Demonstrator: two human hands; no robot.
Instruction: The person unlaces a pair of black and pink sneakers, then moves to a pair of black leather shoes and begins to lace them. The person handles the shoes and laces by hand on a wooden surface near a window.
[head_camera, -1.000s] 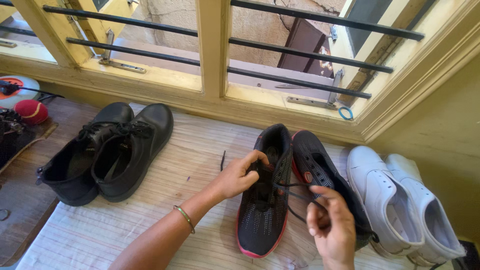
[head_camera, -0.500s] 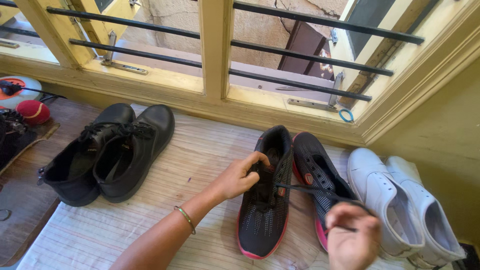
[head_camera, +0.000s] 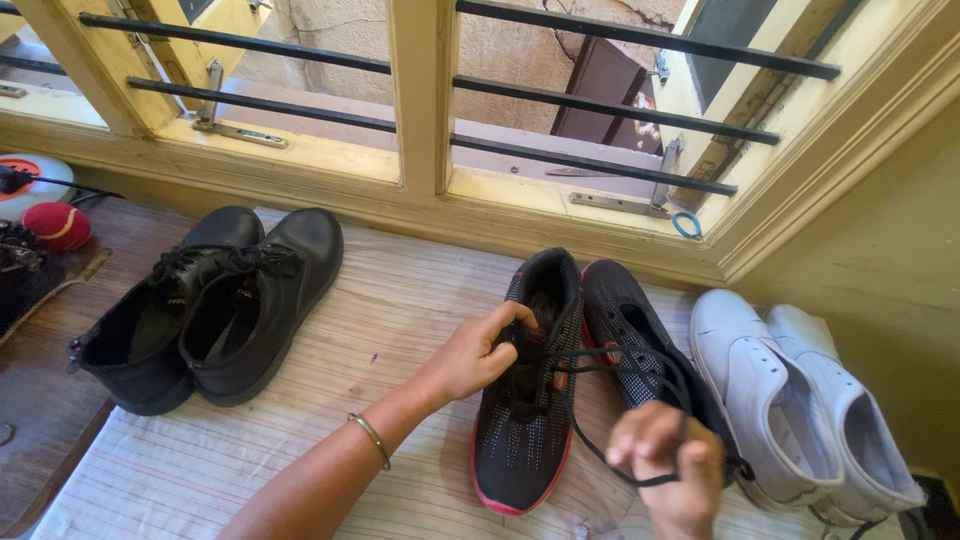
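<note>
My left hand (head_camera: 480, 355) pinches the tongue of a black knit sneaker (head_camera: 530, 390) lying toe toward me on the striped cloth (head_camera: 300, 420) near the window-side edge, while my right hand (head_camera: 665, 460), to its right, closes on its black lace (head_camera: 600, 400).

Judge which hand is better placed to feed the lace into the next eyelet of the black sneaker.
Probably the right hand: it already pinches the black lace, looped clear of the black sneaker. The left hand grips the sneaker's tongue area, steadying it.
</note>
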